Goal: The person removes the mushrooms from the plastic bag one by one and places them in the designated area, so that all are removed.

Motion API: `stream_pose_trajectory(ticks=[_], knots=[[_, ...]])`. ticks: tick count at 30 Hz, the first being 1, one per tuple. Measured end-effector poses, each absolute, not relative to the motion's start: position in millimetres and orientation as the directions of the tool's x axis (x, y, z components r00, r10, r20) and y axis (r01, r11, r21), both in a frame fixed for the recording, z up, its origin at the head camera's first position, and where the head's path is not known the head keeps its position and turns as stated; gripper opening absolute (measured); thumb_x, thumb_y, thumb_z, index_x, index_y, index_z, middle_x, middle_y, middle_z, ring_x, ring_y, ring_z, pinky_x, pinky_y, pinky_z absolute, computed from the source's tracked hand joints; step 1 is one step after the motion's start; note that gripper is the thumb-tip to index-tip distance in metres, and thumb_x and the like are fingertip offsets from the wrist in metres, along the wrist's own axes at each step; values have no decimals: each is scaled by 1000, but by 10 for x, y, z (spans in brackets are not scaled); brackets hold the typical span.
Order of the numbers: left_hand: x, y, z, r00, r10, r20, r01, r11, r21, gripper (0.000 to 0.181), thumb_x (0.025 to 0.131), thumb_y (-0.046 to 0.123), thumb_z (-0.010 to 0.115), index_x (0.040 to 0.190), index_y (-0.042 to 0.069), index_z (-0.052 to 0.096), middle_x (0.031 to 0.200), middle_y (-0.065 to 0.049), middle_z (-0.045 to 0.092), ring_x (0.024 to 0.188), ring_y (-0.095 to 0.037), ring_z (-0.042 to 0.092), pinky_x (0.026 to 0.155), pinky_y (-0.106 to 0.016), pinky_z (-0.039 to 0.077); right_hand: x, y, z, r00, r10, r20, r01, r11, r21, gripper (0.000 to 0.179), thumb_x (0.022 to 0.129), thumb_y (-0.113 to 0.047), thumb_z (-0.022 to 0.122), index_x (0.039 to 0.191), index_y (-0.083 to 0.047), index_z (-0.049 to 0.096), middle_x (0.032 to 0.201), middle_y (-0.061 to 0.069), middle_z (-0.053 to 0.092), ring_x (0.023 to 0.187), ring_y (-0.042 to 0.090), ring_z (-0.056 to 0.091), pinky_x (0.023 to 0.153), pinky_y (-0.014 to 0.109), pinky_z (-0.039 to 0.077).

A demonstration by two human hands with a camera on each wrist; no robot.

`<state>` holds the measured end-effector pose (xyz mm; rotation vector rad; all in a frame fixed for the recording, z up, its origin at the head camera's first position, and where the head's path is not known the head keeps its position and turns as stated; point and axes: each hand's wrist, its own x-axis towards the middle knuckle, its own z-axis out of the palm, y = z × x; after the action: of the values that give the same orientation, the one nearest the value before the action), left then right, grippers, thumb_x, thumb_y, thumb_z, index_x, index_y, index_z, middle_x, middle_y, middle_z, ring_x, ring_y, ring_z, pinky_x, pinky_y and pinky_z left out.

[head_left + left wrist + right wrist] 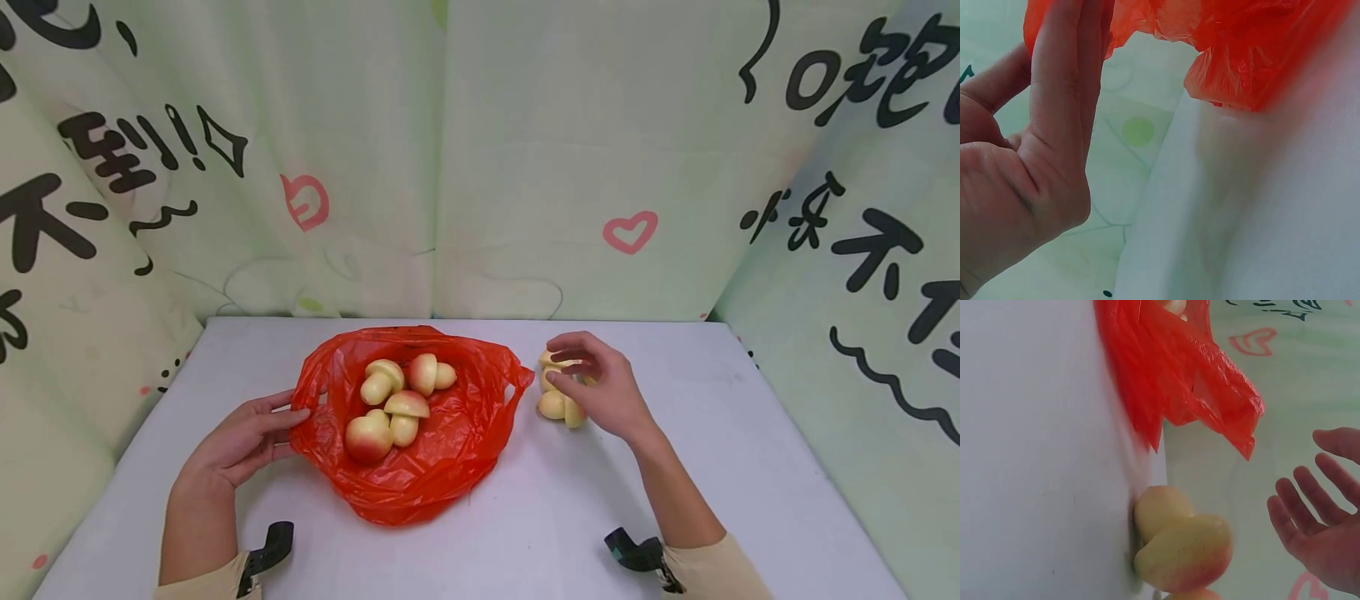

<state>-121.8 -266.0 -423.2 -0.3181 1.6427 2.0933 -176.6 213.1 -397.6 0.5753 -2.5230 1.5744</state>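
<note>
A red plastic bag (465,454) lies spread open on the table. Inside it are several toy mushrooms (406,405) with pale stems and yellow-to-red caps. At its left rim, my left hand (243,437) pinches the plastic between thumb and fingers; the left wrist view shows the long fingers straight against the bag (1247,56). To the right of the bag, more mushrooms (553,406) sit in a small cluster, partly hidden by my right hand (603,390). That hand hovers over them with loosely bent, spread fingers, holding nothing. In the right wrist view, a mushroom (1188,553) stands apart from the fingertips.
The white table (540,533) carries the bag and the cluster. A pale green printed curtain (517,167) hangs behind it and at both sides. Black wrist mounts (633,550) stick out from the beige sleeves (712,575).
</note>
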Motion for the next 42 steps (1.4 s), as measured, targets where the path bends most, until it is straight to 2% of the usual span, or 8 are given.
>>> stream_pose_trajectory(ticks=[3,10,17,25,27,33,38,42], knots=[[-1219,-2658,-4234,-869,206,-450,-485,-179,856,77,104,19,66,165,4,22,114,4,76,102,-16,76,91,-34,62,-1775,2065,-3949,-911,-278,306,-392,347,-852,37,93,-7,77,128,-8,65,125,12,67,117,38,65,92,20,59],[-1217,-2659,-4237,-872,211,-442,-478,-171,862,77,104,19,65,165,3,21,113,4,76,101,-18,77,92,-34,62,-1781,1926,-3926,-909,-295,293,-389,354,-851,38,92,-7,77,128,-11,66,127,10,68,117,33,66,96,32,61],[-1214,-2664,-4244,-873,210,-440,-476,-174,862,76,104,19,65,165,3,23,113,4,77,101,-18,77,91,-35,62,-1779,1793,-3928,-890,-352,291,-398,285,-872,36,92,-6,76,127,-6,66,127,15,68,117,37,66,92,23,59],[-1215,-2659,-4243,-871,207,-445,-480,-172,860,76,104,20,65,165,5,22,114,5,75,102,-16,76,91,-35,63,-1772,1631,-3935,-863,-408,298,-437,306,-846,36,92,-9,78,126,-6,67,123,14,71,113,31,68,92,44,63],[-1221,-2656,-4245,-870,209,-446,-481,-170,860,77,104,20,65,165,6,21,115,5,75,102,-16,76,91,-35,62,-1760,1592,-3927,-860,-413,301,-444,311,-840,35,91,-8,79,125,-8,68,122,14,71,111,31,69,91,45,63],[-1226,-2646,-4244,-873,201,-445,-477,-161,864,76,104,21,65,165,7,23,115,6,75,103,-16,75,91,-34,63,-1729,1482,-3920,-858,-396,327,-467,336,-818,33,90,-11,80,122,-14,69,120,14,71,104,30,67,82,33,60],[-1214,-2637,-4233,-877,188,-443,-472,-156,868,73,103,22,67,164,7,28,116,6,75,103,-16,74,91,-33,63,-1710,1409,-3911,-852,-354,386,-498,321,-806,28,91,-9,78,117,-14,70,117,7,70,105,32,64,83,42,61],[-1205,-2639,-4230,-878,187,-441,-471,-166,866,70,103,22,67,163,8,32,115,5,75,103,-16,75,91,-33,63,-1702,1356,-3914,-847,-334,413,-510,295,-808,28,90,-6,77,116,-15,70,117,2,69,108,27,63,84,44,62]])
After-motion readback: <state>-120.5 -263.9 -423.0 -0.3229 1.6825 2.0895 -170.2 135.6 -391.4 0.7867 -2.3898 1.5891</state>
